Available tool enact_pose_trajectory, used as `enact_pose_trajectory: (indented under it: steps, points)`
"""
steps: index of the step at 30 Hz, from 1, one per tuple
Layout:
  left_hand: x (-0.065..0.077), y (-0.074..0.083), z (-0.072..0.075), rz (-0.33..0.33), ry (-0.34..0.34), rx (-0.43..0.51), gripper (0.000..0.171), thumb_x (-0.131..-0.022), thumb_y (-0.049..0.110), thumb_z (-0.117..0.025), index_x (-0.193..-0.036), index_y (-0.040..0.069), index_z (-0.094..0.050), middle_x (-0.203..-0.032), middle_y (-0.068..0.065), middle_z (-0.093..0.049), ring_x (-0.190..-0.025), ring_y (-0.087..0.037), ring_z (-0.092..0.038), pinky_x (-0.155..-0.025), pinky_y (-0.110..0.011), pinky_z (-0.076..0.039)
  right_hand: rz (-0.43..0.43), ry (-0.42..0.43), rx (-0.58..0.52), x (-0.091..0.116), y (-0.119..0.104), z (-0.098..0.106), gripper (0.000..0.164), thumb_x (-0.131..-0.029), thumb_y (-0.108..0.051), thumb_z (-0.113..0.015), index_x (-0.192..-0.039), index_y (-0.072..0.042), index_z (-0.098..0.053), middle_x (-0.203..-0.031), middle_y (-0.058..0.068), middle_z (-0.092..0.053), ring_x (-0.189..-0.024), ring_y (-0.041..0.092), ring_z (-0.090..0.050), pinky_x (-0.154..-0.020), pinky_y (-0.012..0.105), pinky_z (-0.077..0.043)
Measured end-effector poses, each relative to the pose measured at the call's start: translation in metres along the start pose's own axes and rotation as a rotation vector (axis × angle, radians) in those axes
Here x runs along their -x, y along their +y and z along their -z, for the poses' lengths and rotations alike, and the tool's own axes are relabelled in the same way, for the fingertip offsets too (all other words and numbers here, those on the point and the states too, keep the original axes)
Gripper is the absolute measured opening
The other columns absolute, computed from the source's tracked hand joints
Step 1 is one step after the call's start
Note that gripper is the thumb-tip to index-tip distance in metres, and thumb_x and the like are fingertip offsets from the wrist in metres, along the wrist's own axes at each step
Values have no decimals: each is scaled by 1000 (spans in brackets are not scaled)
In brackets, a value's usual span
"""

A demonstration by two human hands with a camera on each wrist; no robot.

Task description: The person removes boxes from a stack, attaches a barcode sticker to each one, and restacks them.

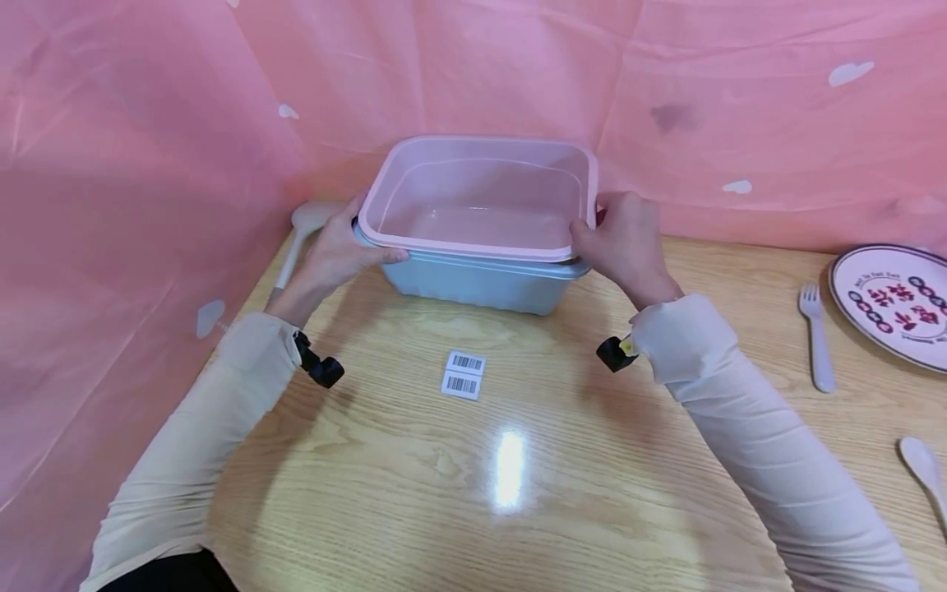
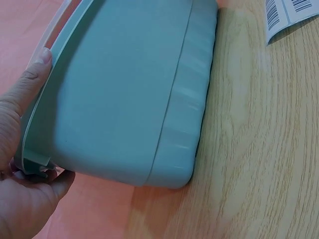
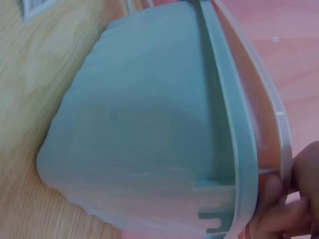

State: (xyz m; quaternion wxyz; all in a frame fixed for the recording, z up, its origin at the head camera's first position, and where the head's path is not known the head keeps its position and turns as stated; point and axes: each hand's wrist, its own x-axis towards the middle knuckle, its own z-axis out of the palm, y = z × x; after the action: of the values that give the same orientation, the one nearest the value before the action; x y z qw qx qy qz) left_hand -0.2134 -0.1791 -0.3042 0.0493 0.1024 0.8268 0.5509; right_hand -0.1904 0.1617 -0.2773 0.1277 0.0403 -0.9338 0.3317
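A pink rectangular plastic basin [image 1: 481, 187] sits nested in a blue-green basin [image 1: 473, 282] of similar shape. The pair stands on the wooden table near the back curtain. At the left end, my left hand [image 1: 333, 256] grips the blue-green basin's rim, thumb along the front edge and fingers beneath. On the opposite end my right hand [image 1: 627, 242] pinches the pink basin's rim between thumb and fingers. In the right wrist view, the pink rim [image 3: 282, 129] stands above the blue-green one with a gap between them; the left wrist view shows the rims close together.
A white label with barcodes [image 1: 464, 375] lies in front of the basins. Behind my left hand rests a pale ladle [image 1: 311, 217]. To the right are a fork [image 1: 817, 337], a patterned plate [image 1: 898, 304] and a spoon [image 1: 921, 462]. Pink curtain [image 1: 518, 66] borders the back and left.
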Motion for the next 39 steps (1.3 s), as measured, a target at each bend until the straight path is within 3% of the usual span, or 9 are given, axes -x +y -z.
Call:
enact_pose_trajectory:
  steps: [5,8,13,17,21,29,39]
  points:
    - [8,15,-1,27,-1,-18,99,-70,13,-87,-151,11,-30,-149,-14,-42,-137,-27,-38,-118,-43,-25,-115,-55,-108,1,-4,4,41,-86,-20,-60,-122,-2,-62,-85,20,-67,-61,14,-61,-47,17,-48]
    - [8,15,-1,36,4,-24,100,-70,14,-87,-151,11,-29,-149,-13,-42,-137,-26,-38,-118,-43,-24,-158,-65,-169,1,-5,4,46,-86,-18,-62,-129,-5,-56,-83,15,-62,-62,13,-60,-50,16,-50]
    - [7,10,1,0,5,21,99,-70,10,-87,-150,10,-30,-149,-15,-42,-138,-28,-37,-118,-43,-26,-207,-99,-320,-5,-5,0,25,-85,-13,-65,-110,-7,-59,-65,2,-54,-48,9,-57,-48,21,-53]
    - [8,3,0,-37,-3,90,98,-70,4,-85,-150,8,-29,-150,-16,-40,-138,-31,-36,-117,-45,-28,-204,-88,-459,-11,-2,-7,11,-84,-4,-60,-94,-7,-58,-56,-4,-48,-41,8,-47,-41,20,-45]
    - [11,-1,-2,-39,-4,158,98,-71,-2,-82,-151,6,-26,-151,-18,-37,-139,-33,-34,-117,-46,-27,-190,-80,-518,-13,2,-15,7,-82,-1,-54,-83,-8,-57,-54,-5,-42,-38,8,-41,-36,21,-39]
    - [9,-3,-3,-54,4,203,96,-70,-4,-82,-149,6,-28,-150,-17,-38,-139,-34,-34,-118,-47,-26,-231,-57,-550,-14,4,-19,7,-85,-4,-53,-81,-9,-54,-60,-3,-40,-36,10,-37,-33,23,-36]
    - [-1,-17,-7,-30,21,249,97,-69,-3,-84,-149,16,-32,-149,-10,-41,-137,-26,-38,-115,-41,-31,-227,4,-664,-12,9,-19,11,-84,1,-51,-79,-9,-54,-59,-3,-40,-34,9,-36,-31,22,-34]
